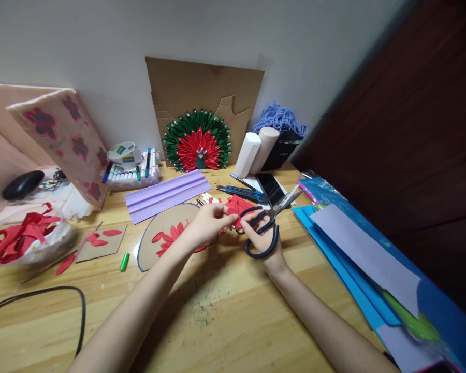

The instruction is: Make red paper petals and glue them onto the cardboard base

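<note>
My left hand [208,223] pinches a piece of red paper [236,205] above the wooden desk [217,311]. My right hand [264,234] grips dark-handled scissors [274,217], fingers through the loops, blades pointing up to the right, and also touches the red paper. Just left of my hands lies a round cardboard disc [155,233] with red petals glued on it.
A clear bowl of red scraps [25,235] sits at far left. A cardboard scrap with petals [101,241], green cap [124,261], purple folded paper [166,194], markers [130,173], peacock craft [197,141], phone [270,187] and blue sheets [365,259] surround. A black cable [62,295] lies near left.
</note>
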`<control>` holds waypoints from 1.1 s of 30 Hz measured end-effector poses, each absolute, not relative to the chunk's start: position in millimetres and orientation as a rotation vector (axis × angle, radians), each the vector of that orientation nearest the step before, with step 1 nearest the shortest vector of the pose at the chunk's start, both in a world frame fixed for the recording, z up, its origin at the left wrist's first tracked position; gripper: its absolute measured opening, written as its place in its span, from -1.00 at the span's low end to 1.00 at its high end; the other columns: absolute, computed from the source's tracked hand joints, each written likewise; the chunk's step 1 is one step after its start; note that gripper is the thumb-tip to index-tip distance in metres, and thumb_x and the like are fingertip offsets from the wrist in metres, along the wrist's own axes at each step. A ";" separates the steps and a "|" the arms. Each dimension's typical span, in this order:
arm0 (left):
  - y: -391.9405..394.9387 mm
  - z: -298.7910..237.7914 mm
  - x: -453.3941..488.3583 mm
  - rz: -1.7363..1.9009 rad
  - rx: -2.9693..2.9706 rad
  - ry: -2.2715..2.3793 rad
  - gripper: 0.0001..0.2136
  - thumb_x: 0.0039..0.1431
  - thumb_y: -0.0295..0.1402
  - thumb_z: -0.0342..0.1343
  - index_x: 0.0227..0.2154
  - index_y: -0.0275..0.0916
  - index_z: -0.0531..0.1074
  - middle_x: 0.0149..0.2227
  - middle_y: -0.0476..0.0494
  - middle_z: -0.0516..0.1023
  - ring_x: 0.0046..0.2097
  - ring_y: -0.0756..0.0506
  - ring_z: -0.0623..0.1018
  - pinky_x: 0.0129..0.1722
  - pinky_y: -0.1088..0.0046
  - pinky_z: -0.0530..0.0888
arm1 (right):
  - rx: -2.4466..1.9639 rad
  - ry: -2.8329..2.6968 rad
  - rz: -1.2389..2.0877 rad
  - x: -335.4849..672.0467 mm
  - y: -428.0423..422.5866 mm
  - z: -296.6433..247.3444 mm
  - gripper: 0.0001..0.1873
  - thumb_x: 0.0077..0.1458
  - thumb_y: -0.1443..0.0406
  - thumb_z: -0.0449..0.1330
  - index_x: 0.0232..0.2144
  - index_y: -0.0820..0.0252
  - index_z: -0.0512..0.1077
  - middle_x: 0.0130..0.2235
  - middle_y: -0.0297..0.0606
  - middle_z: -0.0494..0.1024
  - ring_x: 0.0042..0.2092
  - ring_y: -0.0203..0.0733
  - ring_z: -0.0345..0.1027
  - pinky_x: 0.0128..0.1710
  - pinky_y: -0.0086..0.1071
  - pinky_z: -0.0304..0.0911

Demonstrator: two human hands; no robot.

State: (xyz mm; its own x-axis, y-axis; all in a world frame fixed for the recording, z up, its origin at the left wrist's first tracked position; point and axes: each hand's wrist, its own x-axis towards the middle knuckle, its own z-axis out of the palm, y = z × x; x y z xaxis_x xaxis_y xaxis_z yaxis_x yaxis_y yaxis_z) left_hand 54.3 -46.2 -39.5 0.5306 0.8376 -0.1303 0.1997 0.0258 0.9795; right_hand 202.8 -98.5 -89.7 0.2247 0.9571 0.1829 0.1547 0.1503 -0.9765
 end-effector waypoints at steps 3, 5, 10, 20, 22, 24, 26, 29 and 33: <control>-46.5 -38.8 54.8 0.631 1.510 0.954 -0.79 -0.05 -0.26 0.17 -0.62 -0.29 0.37 -0.59 -0.05 0.43 -0.50 0.00 0.38 -0.45 0.49 0.28 | -1.281 -1.193 0.824 202.1 -98.7 -89.1 -0.76 0.01 0.13 0.21 -0.41 0.16 0.29 -0.40 -0.32 0.44 -0.38 -0.22 0.42 -0.30 -0.33 0.35; -46.6 -38.3 54.9 0.628 1.510 0.957 -0.78 -0.04 -0.25 0.16 -0.62 -0.29 0.36 -0.59 -0.05 0.42 -0.49 -0.01 0.39 -0.45 0.49 0.27 | -1.280 -1.193 0.834 201.9 -98.8 -88.2 -0.76 0.01 0.13 0.21 -0.41 0.15 0.30 -0.41 -0.31 0.46 -0.39 -0.22 0.42 -0.31 -0.33 0.35; -45.3 -41.2 54.8 0.652 1.501 0.947 -0.79 0.00 -0.26 0.13 -0.60 -0.30 0.39 -0.57 -0.08 0.44 -0.48 -0.01 0.40 -0.42 0.47 0.31 | -1.279 -1.181 0.866 201.0 -98.9 -87.4 -0.74 0.00 0.12 0.21 -0.41 0.15 0.30 -0.42 -0.30 0.48 -0.41 -0.20 0.44 -0.34 -0.33 0.37; -46.9 -38.0 58.2 0.644 1.402 0.872 -0.88 -0.08 -0.39 0.19 -0.57 -0.32 0.40 -0.53 -0.06 0.48 -0.46 0.01 0.42 -0.40 0.50 0.32 | -1.278 -1.142 0.847 200.0 -99.7 -87.9 -0.72 -0.01 0.12 0.22 -0.39 0.14 0.25 -0.38 -0.32 0.44 -0.40 -0.22 0.44 -0.30 -0.31 0.39; -46.9 -38.8 59.2 0.652 1.406 0.872 -0.86 -0.06 -0.37 0.18 -0.61 -0.32 0.39 -0.56 -0.04 0.45 -0.47 0.01 0.41 -0.41 0.50 0.32 | -1.278 -1.135 0.863 198.3 -100.3 -86.4 -0.72 -0.02 0.12 0.23 -0.38 0.15 0.26 -0.39 -0.31 0.46 -0.40 -0.22 0.44 -0.31 -0.31 0.39; -46.7 -39.7 59.2 0.658 1.395 0.898 -0.83 -0.03 -0.34 0.15 -0.62 -0.31 0.37 -0.57 -0.03 0.42 -0.48 0.01 0.40 -0.42 0.49 0.32 | -1.261 -1.117 0.888 197.0 -100.2 -85.1 -0.72 -0.02 0.11 0.22 -0.41 0.15 0.27 -0.42 -0.32 0.47 -0.43 -0.23 0.43 -0.33 -0.33 0.38; -46.7 -38.5 57.8 0.653 1.352 0.912 -0.83 -0.01 -0.33 0.13 -0.61 -0.30 0.35 -0.57 -0.03 0.41 -0.47 0.00 0.40 -0.41 0.48 0.33 | -1.202 -1.071 0.951 196.7 -99.2 -84.2 -0.71 0.00 0.08 0.19 -0.45 0.15 0.27 -0.48 -0.34 0.45 -0.46 -0.26 0.40 -0.36 -0.36 0.36; -47.0 -32.2 53.9 0.653 1.342 0.916 -0.85 -0.03 -0.37 0.13 -0.59 -0.30 0.33 -0.56 -0.01 0.39 -0.46 0.02 0.39 -0.39 0.49 0.33 | -1.110 -0.958 1.186 198.6 -97.3 -84.1 -0.61 0.01 -0.05 0.10 -0.47 0.16 0.29 -0.55 -0.37 0.41 -0.50 -0.27 0.36 -0.45 -0.40 0.33; -46.5 -24.0 49.8 0.706 1.390 0.958 -0.87 -0.01 -0.37 0.13 -0.57 -0.32 0.37 -0.55 0.00 0.39 -0.46 0.04 0.38 -0.38 0.51 0.31 | -1.084 -1.020 1.556 200.3 -99.8 -88.9 -0.37 -0.05 -0.24 -0.04 -0.44 0.21 0.32 -0.59 -0.34 0.40 -0.56 -0.27 0.35 -0.50 -0.41 0.29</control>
State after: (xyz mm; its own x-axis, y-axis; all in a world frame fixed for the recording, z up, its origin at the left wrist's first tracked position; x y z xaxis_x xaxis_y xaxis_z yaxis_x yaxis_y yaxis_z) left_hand 49.8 -46.5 -24.0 0.4685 0.8726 -0.1383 0.1269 0.0884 0.9880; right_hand 200.3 -99.8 -88.9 -0.1572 0.9731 -0.1681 -0.2342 -0.2021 -0.9509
